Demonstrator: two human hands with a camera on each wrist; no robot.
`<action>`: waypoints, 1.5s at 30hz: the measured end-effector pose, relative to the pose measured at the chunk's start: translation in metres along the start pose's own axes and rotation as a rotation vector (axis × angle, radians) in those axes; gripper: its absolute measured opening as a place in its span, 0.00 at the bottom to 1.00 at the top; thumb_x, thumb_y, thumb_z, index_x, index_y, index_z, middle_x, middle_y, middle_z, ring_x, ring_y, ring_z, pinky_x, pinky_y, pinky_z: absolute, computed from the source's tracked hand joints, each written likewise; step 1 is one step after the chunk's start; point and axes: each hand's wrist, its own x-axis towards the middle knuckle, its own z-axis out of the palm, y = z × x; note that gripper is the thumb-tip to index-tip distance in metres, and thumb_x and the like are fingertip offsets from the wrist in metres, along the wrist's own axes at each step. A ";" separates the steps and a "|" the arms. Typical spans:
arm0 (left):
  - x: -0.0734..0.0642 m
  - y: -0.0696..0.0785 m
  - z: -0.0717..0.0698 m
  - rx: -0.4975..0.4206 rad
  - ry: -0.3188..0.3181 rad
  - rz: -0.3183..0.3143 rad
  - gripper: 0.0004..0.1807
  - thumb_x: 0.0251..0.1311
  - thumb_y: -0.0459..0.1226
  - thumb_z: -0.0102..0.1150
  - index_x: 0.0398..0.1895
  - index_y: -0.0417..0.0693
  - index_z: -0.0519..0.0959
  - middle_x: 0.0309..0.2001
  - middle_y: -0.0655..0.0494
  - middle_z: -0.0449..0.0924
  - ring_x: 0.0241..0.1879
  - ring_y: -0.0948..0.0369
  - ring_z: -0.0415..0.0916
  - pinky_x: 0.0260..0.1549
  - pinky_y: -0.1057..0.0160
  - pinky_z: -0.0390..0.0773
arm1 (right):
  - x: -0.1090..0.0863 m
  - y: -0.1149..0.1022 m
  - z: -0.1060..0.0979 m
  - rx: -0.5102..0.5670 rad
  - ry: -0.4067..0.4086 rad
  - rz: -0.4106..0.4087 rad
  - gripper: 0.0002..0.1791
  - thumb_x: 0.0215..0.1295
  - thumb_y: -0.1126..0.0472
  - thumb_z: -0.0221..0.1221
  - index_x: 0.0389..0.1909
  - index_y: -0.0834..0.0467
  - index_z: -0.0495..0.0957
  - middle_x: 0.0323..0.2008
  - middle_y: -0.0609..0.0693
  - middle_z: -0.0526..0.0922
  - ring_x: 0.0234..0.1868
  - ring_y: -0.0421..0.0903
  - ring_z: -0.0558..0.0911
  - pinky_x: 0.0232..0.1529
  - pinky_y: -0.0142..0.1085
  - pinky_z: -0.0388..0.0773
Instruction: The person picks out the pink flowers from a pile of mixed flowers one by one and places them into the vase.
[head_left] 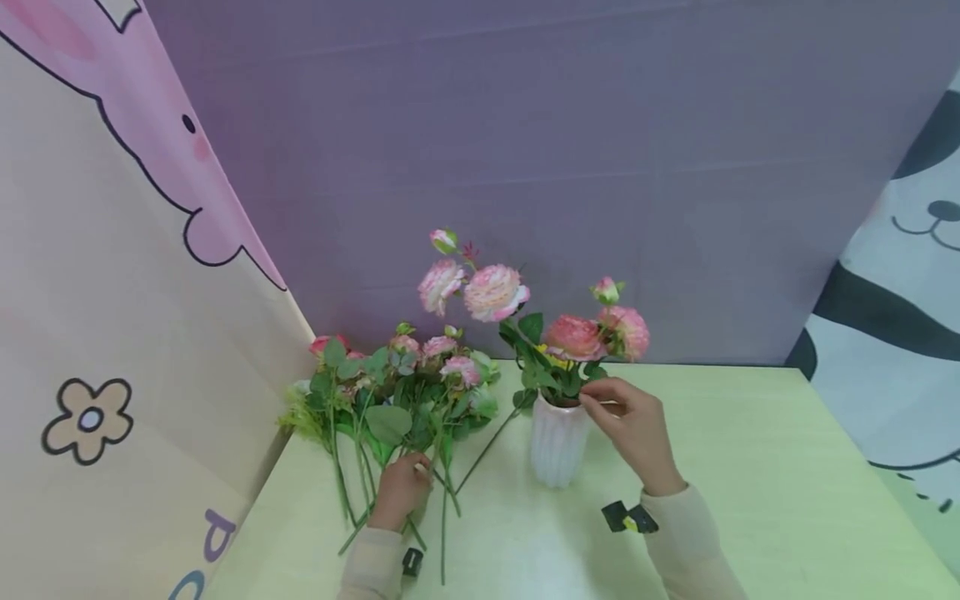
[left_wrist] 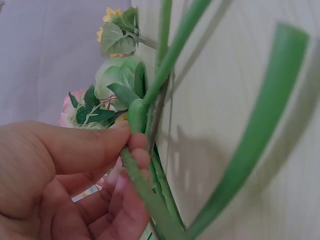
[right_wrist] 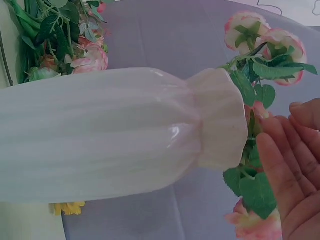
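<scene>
My left hand (head_left: 402, 492) pinches a green flower stem (left_wrist: 150, 200) between thumb and fingertips, low among the stems of a pile of artificial flowers (head_left: 390, 423) lying on the table. A white ribbed vase (head_left: 558, 446) stands upright right of the pile, holding pink peonies (head_left: 573, 337) with green leaves. Two paler peonies (head_left: 495, 293) lean out leftward from it. Beside the vase's mouth is my right hand (head_left: 630, 425), fingers loosely bent and thumb apart. Its fingertips (right_wrist: 267, 145) come right up to the leaves (right_wrist: 257, 192) at the fluted rim, gripping nothing visible.
The pale green table (head_left: 750, 467) meets a purple backdrop (head_left: 600, 167) behind the vase. A cartoon-printed panel (head_left: 150, 333) borders the left side, close to the pile. Several long stems point toward the table's near side. Yellow flowers (right_wrist: 69, 208) show behind the vase.
</scene>
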 end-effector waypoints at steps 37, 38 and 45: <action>-0.021 0.027 -0.010 -0.137 0.183 0.029 0.12 0.56 0.32 0.64 0.43 0.40 0.80 0.31 0.51 0.83 0.30 0.56 0.80 0.28 0.59 0.80 | -0.065 0.050 0.015 0.018 -0.041 0.450 0.06 0.56 0.69 0.64 0.35 0.64 0.81 0.35 0.55 0.84 0.33 0.35 0.81 0.35 0.28 0.80; -0.021 0.028 -0.010 -0.139 0.192 0.027 0.11 0.56 0.32 0.64 0.43 0.40 0.80 0.31 0.51 0.83 0.30 0.56 0.81 0.28 0.59 0.80 | -0.066 0.050 0.016 0.019 -0.048 0.467 0.06 0.57 0.69 0.64 0.35 0.64 0.81 0.36 0.55 0.84 0.34 0.36 0.81 0.35 0.28 0.80; -0.026 0.033 -0.008 -0.172 0.257 0.068 0.11 0.54 0.30 0.65 0.42 0.41 0.81 0.32 0.50 0.83 0.30 0.56 0.81 0.28 0.60 0.81 | -0.075 0.049 0.018 0.012 -0.079 0.507 0.05 0.56 0.68 0.65 0.34 0.61 0.81 0.34 0.53 0.84 0.34 0.38 0.81 0.34 0.28 0.80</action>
